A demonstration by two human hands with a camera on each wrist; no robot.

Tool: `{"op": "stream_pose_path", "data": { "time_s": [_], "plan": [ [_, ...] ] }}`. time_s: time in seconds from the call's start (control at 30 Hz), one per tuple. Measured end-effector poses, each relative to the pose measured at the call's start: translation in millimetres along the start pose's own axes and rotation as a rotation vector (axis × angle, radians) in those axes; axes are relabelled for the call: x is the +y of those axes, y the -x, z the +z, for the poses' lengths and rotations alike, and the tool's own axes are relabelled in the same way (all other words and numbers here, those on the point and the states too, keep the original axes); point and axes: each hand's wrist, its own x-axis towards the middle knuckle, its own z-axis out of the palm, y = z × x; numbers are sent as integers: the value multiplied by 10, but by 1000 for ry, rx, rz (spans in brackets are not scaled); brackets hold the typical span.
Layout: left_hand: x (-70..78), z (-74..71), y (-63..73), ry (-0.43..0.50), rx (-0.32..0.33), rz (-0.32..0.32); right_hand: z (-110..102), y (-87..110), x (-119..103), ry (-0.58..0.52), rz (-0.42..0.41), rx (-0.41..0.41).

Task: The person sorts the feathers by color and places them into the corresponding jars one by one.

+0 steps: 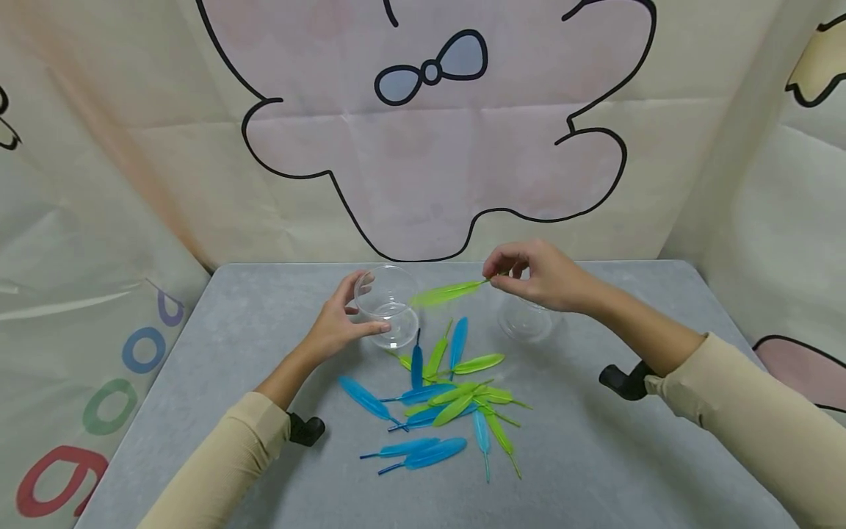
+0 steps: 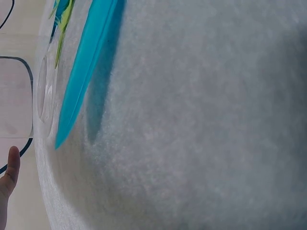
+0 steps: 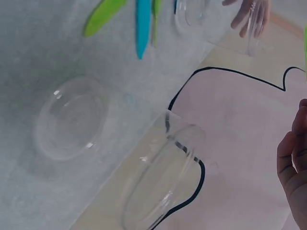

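Observation:
My left hand point(image 1: 333, 319) holds a clear plastic cup point(image 1: 388, 297) at the back of the table, thumb in front and fingers round its left side. My right hand point(image 1: 545, 275) pinches a lime-green feather point(image 1: 448, 294) by the quill. The feather's tip points left, close to the cup's right side. Below the right hand stands a second clear cup point(image 1: 526, 323), partly hidden by it in the head view; the right wrist view shows this cup point(image 3: 72, 122) whole. The left wrist view catches only part of the left hand point(image 2: 8, 177) and a near blue feather point(image 2: 86, 72).
Several blue feathers point(image 1: 432, 453) and green feathers point(image 1: 456, 408) lie overlapping in a loose pile on the grey tabletop point(image 1: 277, 485), in front of the cups. A printed cloth backdrop point(image 1: 423, 162) rises behind the table's back edge, with more cloth at both sides.

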Motion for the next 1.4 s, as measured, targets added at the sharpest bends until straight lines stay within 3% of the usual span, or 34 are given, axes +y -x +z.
{"op": "stream_pose_path", "data": {
  "time_s": [0.23,0.47,0.87,1.17,1.4],
  "plan": [
    [-7,-3,-2,13,-6,7,-69,-247,-81,71,4,28],
    [-13,-10,0,11,0,10,-4,-439,-87,81,0,37],
    [-14,-12,1,15,-5,8,286,-647,-135,102,49,6],
    [-7,-5,-11,24,-3,5,537,-732,-140,177,46,-24],
    [-7,1,-10,24,-1,4,701,-793,-152,131,48,-40]
  ]
}}
